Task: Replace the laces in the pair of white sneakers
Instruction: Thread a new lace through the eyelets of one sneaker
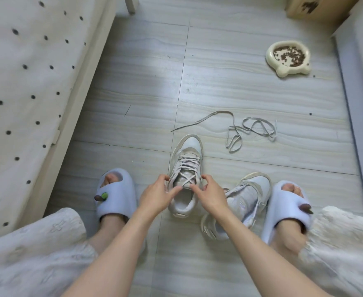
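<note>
From the head view I saw a laced white sneaker (186, 168) standing upright on the pale tiled floor (219, 86), toe pointing away from me, between my two feet. My left hand (155, 197) sat at the left side of its collar, thumb up against the upper eyelets and forefinger stretched across toward the tongue; its fingers (174, 190) seemed to pinch the lace (186, 162) near the top crossing, though the exact grip was too small to make out. My right hand (210, 195) mirrored it on the right side, thumb and fingers curled at the top eyelets and apparently pinching the same lace. The second sneaker (243, 197) lay tipped on its side just to the right, resting against my right slipper (285, 211), with no lace that I could see in it. A loose lace (238, 128) lay tangled on the floor beyond the shoes, well apart from both hands. My left slipper (115, 197) stood left of the upright shoe. A cream pet bowl (288, 58) holding brown kibble sat far off to the right, and a spotted mattress (26, 82) ran along the left edge.
</note>
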Demonstrator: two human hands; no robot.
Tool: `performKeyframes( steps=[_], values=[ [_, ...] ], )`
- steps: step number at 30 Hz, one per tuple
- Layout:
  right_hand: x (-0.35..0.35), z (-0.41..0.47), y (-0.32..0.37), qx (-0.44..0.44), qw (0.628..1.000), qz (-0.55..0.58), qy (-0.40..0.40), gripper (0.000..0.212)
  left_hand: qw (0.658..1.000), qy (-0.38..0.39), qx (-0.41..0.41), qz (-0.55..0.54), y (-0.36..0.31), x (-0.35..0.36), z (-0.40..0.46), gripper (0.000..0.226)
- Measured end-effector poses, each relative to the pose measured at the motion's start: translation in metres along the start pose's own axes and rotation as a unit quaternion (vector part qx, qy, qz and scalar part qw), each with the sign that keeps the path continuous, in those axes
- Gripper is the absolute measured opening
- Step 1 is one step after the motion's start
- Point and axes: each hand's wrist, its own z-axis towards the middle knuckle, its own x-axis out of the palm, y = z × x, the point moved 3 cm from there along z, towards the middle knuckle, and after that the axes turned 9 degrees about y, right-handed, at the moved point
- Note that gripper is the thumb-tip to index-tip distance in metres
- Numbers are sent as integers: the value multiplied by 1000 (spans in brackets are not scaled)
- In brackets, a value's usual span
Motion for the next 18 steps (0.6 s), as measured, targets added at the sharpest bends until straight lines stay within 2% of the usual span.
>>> performKeyframes(
  steps=[3,5,7,9,11,14,18],
  values=[
    [-8,-21,0,11,995,-91,-25,36,999,42,0,32,5,5,-13,48],
    [-15,-33,2,-12,985,-168,-45,28,998,9,13,54,2,2,-25,41],
    [-22,-41,5,-58,965,-249,-58,27,997,-30,31,64,-1,-7,-38,24],
    [-30,-45,10,-92,944,-310,-67,27,997,-33,23,66,-2,-18,-50,11],
    [-41,-50,17,-115,923,-357,-88,27,995,-23,3,98,-2,-27,-60,15],
    [-58,-58,14,-115,911,-381,-106,26,991,27,-23,130,-3,-30,-74,17],
    [-58,-70,8,-72,905,-414,-69,27,994,97,10,59,-9,-32,-86,23]
  ],
)
